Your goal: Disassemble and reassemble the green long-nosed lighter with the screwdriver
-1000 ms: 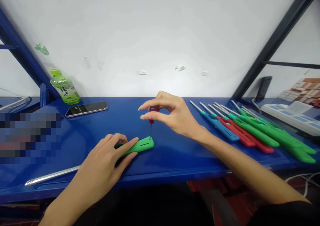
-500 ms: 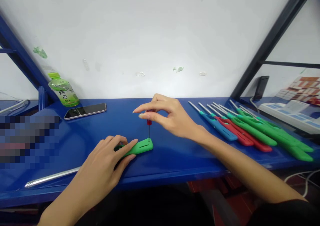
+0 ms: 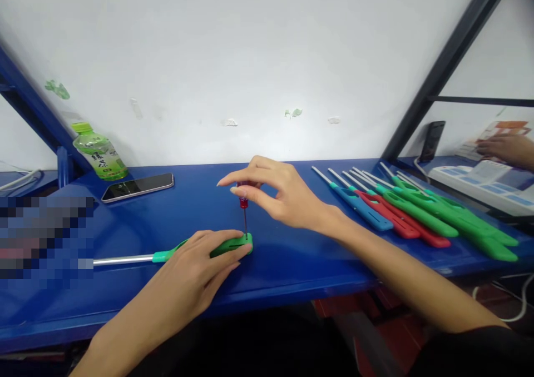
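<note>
A green long-nosed lighter (image 3: pixel 229 247) lies on the blue table, its metal tube pointing left. My left hand (image 3: pixel 206 263) is closed around its handle. Above the handle's right end, my right hand (image 3: pixel 273 191) pinches a small screwdriver (image 3: pixel 244 203) with a red handle. The screwdriver stands almost upright, and its tip meets a hole near the end of the green handle. The top of the screwdriver is partly hidden by my fingers.
On the right lie several lighters: a blue one (image 3: pixel 367 209), red ones (image 3: pixel 396 221) and green ones (image 3: pixel 471 224). A phone (image 3: pixel 138 187) and a green-capped bottle (image 3: pixel 100 153) are at the back left. Another person's hand (image 3: pixel 507 148) shows at the far right.
My left hand has slid right along the handle, and the lighter has turned so its tube lies more level. The screwdriver stays at its end. Another person's hand has appeared at the far right.
</note>
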Action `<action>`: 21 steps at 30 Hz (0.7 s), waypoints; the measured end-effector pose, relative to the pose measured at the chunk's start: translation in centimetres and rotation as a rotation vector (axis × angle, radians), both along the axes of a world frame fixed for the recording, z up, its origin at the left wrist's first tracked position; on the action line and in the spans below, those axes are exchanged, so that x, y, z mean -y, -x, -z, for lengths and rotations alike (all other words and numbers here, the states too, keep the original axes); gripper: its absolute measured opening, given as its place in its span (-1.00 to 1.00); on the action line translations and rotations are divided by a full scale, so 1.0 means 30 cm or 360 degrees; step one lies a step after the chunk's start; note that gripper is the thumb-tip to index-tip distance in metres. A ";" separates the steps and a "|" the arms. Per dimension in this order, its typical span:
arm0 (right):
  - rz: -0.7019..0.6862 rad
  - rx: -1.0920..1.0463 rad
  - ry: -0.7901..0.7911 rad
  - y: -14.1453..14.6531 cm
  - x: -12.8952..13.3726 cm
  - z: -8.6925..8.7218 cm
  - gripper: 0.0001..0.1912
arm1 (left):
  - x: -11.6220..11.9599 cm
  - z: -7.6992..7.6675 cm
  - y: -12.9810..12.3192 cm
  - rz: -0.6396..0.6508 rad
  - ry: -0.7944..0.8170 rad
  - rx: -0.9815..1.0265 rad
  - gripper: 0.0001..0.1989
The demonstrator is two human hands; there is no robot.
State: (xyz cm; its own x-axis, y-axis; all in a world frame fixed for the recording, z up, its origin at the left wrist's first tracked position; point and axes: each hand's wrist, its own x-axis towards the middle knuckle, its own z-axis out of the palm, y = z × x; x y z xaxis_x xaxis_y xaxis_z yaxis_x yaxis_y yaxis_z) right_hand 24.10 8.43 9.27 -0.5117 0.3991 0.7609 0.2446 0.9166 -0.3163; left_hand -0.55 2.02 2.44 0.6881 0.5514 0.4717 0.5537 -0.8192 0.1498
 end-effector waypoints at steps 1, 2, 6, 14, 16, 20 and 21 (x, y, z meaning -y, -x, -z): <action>-0.0002 0.0002 0.0004 -0.001 0.000 0.000 -0.78 | -0.001 0.000 0.002 0.0011 0.0006 0.0012 -0.64; -0.0005 0.0004 0.0009 -0.002 -0.001 0.000 -0.78 | -0.001 0.000 0.004 0.0011 0.0027 0.0019 -0.64; -0.0007 0.0011 0.0020 -0.003 -0.002 0.000 -0.80 | -0.004 -0.005 0.013 -0.0022 0.0146 -0.0007 -0.62; -0.0090 0.0007 0.0104 0.000 0.000 -0.011 -0.82 | -0.013 -0.015 -0.006 0.0017 0.0164 0.0055 -0.62; -0.0176 0.0011 0.0186 -0.002 0.001 -0.014 -0.75 | -0.014 -0.017 -0.007 0.0029 0.0177 0.0060 -0.62; -0.0426 -0.0061 0.0482 0.002 0.007 -0.011 -0.65 | -0.013 -0.017 -0.004 0.0030 0.0206 0.0075 -0.62; -0.0412 -0.0101 0.0501 0.005 0.009 -0.009 -0.69 | -0.013 -0.015 -0.002 0.0035 0.0207 0.0085 -0.62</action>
